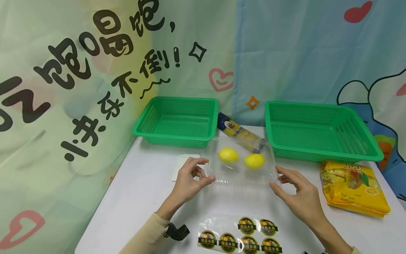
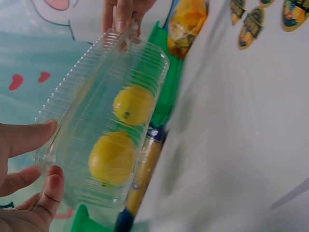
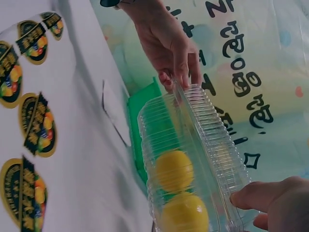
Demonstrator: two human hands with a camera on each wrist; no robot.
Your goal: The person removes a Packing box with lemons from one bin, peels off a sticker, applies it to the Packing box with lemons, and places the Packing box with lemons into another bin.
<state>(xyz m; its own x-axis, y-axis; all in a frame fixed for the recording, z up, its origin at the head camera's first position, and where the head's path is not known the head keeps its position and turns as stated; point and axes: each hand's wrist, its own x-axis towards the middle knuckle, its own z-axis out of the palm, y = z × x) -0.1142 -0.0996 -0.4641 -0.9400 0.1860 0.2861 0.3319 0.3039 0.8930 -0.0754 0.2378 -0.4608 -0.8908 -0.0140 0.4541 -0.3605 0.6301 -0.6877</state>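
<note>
Can't see all of the white card [image 1: 177, 165], partly covered by the left hand [image 1: 189, 180]. Can't identify the black object [image 1: 179, 232] near the left hand. Loses part of the lemon [image 3: 186, 215] nearest the right hand [image 1: 301, 194] below the right wrist view. Can't follow the sticker sheet [image 1: 219, 223], nearer than both hands, past the bottom edge.

White table [image 1: 127, 211] — two green baskets [image 1: 180, 139] [image 1: 323, 154], yellow bag [image 1: 353, 188], sticker sheet [image 1: 226, 225], long packet [image 1: 235, 129], white card [image 1: 180, 162]

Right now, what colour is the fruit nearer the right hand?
The fruit is yellow, showing best in the head view.
</note>
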